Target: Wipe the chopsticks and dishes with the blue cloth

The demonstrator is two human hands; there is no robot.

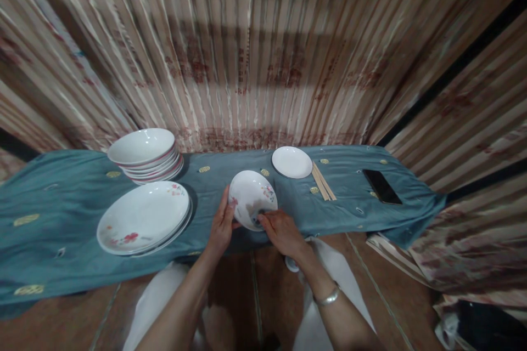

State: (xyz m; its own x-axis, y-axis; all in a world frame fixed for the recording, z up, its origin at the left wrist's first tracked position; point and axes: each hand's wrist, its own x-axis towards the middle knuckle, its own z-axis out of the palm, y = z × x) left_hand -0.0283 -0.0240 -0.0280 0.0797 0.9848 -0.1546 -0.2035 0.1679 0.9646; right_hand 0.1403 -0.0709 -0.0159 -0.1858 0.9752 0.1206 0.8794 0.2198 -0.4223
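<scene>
A small white plate (249, 194) with pink flower sprays is held tilted over the front edge of the table, its face toward me. My left hand (222, 223) grips its left rim, thumb in front and fingers behind. At the plate's lower right, my right hand (280, 228) is closed with its fingertips against the face. A small dark bit of something (256, 219) shows at those fingertips; its kind cannot be made out. Just left of my left hand lies a stack of large oval floral plates (144, 214).
A stack of red-rimmed white bowls (142, 148) stands at the back left. Behind the held plate, to the right, are a white plate (291, 162), wooden chopsticks (324, 182) and a black phone (381, 186). A teal cloth (222, 162) covers the table; a pleated curtain (255, 55) hangs behind.
</scene>
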